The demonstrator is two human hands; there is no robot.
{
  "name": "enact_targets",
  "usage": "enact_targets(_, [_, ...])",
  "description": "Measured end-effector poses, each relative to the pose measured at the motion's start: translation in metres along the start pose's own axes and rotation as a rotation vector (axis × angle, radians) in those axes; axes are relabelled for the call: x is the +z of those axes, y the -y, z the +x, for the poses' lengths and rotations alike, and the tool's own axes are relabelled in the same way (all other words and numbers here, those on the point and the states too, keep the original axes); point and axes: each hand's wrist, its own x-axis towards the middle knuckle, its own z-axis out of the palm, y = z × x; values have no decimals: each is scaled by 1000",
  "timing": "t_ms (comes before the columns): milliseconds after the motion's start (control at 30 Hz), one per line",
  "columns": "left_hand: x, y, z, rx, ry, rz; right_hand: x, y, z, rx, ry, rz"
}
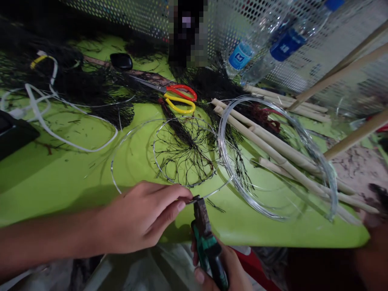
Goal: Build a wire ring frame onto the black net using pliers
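Note:
My left hand [148, 214] pinches a thin wire [220, 188], which curves in a wide loop above the green tabletop. My right hand [232, 262] grips pliers [203, 216] with green and black handles. Their dark jaws meet the wire right beside my left fingertips; whether they are fully closed on it I cannot tell. Just beyond my hands lies black netting [191, 146], gathered at its centre and spread around a smaller wire ring [155, 157]. To the right rests a large coil of clear, shiny line or wire [222, 141].
Scissors [181, 99] with red and yellow handles lie behind the netting. Bamboo sticks [269, 147] run under the coil. Two plastic bottles [241, 55] lean at the back right. A white cable [75, 141] and a dark box [15, 135] are on the left.

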Motion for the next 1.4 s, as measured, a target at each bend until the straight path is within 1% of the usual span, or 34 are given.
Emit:
enact_targets(33, [0, -1, 0, -12, 13, -6, 0, 1, -1, 9, 25, 41])
enact_targets(67, [0, -2, 0, -24, 24, -12, 1, 1, -2, 26, 18, 69])
enact_targets(100, [1, -4, 0, -31, 37, -15, 3, 0, -3, 40, -13, 87])
enact_targets(200, [2, -11, -3, -51, 60, 2, 13, -6, -9, 94, -167, 100])
enact_targets(233, [2, -13, -4, -61, 63, 21, 16, -8, -10, 100, -201, 101])
enact_targets(333, [-1, -15, -4, -110, 71, 127, 23, -15, -13, 90, -242, 126])
enact_targets(367, [-4, -14, -2, -105, 81, 164, 24, -16, -14, 96, -249, 134])
enact_targets(467, [-16, -9, 12, -11, 143, 210, 24, -20, -16, 119, -266, 127])
enact_targets(533, [-25, -6, 26, 40, 219, 182, 24, -23, -17, 105, -248, 112])
enact_targets(633, [-35, -3, 46, 19, 346, 155, 26, -30, -19, 63, -229, 108])
enact_targets(700, [-38, -5, 53, 0, 375, 170, 27, -34, -19, 63, -240, 95])
enact_targets(733, [-38, -6, 55, 2, 369, 187, 27, -35, -19, 64, -254, 81])
enact_targets(767, [-39, -9, 56, 13, 345, 214, 27, -34, -18, 60, -261, 63])
enact_targets(867, [-36, -24, 49, 69, 206, 315, 24, -27, -14, 17, -247, 16])
enact_targets(933, [-29, -39, 38, 83, 122, 375, 22, -22, -11, -13, -224, 7])
enact_targets(967, [-23, -46, 30, 74, 81, 406, 22, -20, -10, -18, -219, 10])
enact_targets(1000, [-15, -53, 21, 62, 34, 446, 23, -21, -10, -23, -225, 18])
enact_targets(1033, [-5, -59, 12, 71, -57, 507, 25, -23, -10, -27, -242, 27])
enact_targets(1133, [36, -69, -14, 159, -293, 714, 35, -35, -14, -32, -332, 58])
enact_targets(1167, [50, -69, -21, 126, -361, 772, 38, -39, -15, -24, -352, 67])
enact_targets(1200, [63, -69, -26, 101, -396, 816, 41, -42, -16, -11, -359, 73])
enact_targets(1267, [79, -67, -35, 32, -391, 835, 42, -42, -18, 32, -337, 76])
enact_targets(1300, [81, -66, -39, 12, -370, 805, 41, -40, -17, 57, -321, 73])
enact_targets(1333, [79, -66, -43, 1, -344, 760, 39, -37, -17, 71, -305, 66])
enact_targets(1367, [73, -65, -47, 2, -310, 699, 36, -34, -16, 73, -286, 58])
enact_targets(1400, [63, -64, -50, 12, -283, 636, 34, -30, -14, 58, -272, 51])
